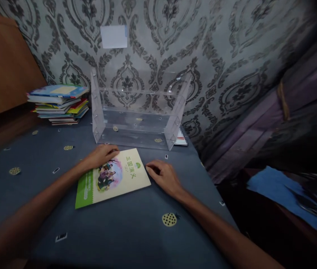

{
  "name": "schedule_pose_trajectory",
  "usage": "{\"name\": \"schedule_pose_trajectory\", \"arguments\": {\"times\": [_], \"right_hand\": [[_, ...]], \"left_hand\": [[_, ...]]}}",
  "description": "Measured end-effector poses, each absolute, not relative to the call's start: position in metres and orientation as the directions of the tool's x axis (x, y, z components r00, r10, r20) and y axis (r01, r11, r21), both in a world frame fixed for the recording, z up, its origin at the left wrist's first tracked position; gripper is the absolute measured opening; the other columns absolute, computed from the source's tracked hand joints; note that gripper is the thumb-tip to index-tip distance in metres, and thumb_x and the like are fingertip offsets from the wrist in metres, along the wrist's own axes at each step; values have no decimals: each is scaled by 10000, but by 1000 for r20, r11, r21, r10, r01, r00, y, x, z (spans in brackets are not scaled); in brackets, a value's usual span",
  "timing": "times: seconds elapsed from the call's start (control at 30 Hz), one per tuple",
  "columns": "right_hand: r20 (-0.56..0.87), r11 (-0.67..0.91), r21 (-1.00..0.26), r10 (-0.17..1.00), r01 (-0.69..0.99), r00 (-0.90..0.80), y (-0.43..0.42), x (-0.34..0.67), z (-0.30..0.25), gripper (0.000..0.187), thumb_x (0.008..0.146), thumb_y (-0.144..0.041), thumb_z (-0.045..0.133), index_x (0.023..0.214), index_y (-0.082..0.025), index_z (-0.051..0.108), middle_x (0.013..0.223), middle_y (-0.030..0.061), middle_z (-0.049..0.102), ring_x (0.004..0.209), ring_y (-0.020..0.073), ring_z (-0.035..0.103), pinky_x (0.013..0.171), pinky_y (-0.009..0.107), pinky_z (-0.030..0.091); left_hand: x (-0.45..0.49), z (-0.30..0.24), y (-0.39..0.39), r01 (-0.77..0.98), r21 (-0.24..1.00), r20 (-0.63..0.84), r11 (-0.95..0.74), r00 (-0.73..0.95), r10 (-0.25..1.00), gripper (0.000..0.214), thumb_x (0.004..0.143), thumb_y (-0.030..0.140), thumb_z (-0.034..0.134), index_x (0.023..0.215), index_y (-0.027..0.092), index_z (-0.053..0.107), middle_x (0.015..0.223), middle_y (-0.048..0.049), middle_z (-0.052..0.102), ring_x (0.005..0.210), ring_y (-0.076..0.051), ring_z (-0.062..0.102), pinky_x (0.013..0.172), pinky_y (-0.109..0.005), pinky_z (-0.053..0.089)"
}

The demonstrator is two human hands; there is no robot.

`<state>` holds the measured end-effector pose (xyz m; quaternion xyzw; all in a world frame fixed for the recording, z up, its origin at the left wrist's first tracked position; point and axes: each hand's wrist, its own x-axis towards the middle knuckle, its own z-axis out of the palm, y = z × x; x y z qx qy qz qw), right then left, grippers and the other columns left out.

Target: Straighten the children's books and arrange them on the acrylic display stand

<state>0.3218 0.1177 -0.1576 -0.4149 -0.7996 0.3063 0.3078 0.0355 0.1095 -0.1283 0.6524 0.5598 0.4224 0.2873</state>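
Between the left hand (101, 155) and right hand (166, 177) lies the book (127, 173). The left overlaps its edge, grip unclear; the right, loosely parted, sits just beside.

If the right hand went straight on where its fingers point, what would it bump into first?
Most likely the right-hand edge of the cream-and-green 三国演义 book, just beside the right hand's fingers. The book lies flat, though, so a raised hand might pass above it; height is hard to judge here.
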Motion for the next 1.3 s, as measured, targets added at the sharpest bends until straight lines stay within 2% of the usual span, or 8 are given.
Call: {"name": "schedule_pose_trajectory", "arguments": {"times": [0.1,0.2,0.33,0.5,0.73,0.9,1.13,1.3], "right_hand": [[338,595,-631,789,498,-514,119,322,-158,225,917,-272,535,1018,-218,729,922,65,722,830,208,657,740,339,517],[434,716,-578,676,393,-595,129,318,-160,313,978,-263,463,1215,-218,663,1155,101,714,1099,247,637,956,431,508],[399,784,-538,561,310,-725,152,305,-169,407,1013,-283,411,1395,-237,545,1435,101,581,1370,243,493,1151,495,384],[320,763,-552,567,338,-759,169,295,-177,438,1017,-313,411,1438,-237,508,1476,101,548,1383,246,492,1147,499,399],[375,770,-562,562,302,-737,150,309,-169,364,990,-254,460,1310,-214,630,1294,122,677,1259,274,583,1064,532,459],[359,717,-633,606,293,-710,119,329,-159,308,977,-241,496,1209,-242,698,1192,122,687,1133,261,630,953,474,523],[303,558,-802,688,214,-660,87,345,-156,261,977,-258,509,1101,-244,739,985,83,713,969,220,667,853,386,552],[292,506,-841,722,190,-628,88,345,-155,246,960,-291,536,1050,-236,758,943,78,737,910,213,679,835,380,549]], "left_hand": [[44,-130,104,829,422,258,-366,277,925,247,918,360,536,973,218,730,934,-59,658,843,-216,588,733,-297,407],[55,-132,98,864,206,242,-459,410,880,342,1009,309,379,1107,186,682,1053,-89,640,968,-233,584,847,-352,442],[64,-143,95,838,205,266,-506,450,853,392,1045,280,302,1255,173,615,1181,-117,633,1061,-238,589,935,-383,461],[60,-152,95,820,238,285,-521,454,844,400,1045,280,309,1305,171,593,1239,-124,635,1115,-243,598,976,-394,469],[60,-151,96,806,262,294,-531,458,839,395,1039,266,330,1314,154,591,1243,-139,640,1132,-253,598,991,-416,468],[60,-152,95,808,274,287,-522,449,846,390,1037,264,334,1304,150,594,1245,-141,642,1135,-258,598,990,-419,469],[65,-145,90,857,82,240,-508,478,845,373,1016,179,331,1276,109,589,1278,-162,625,1157,-274,574,985,-441,454],[95,-134,60,836,25,178,-549,536,825,372,1029,420,426,1204,152,614,1244,-139,639,1151,-287,573,959,-425,458]]}}
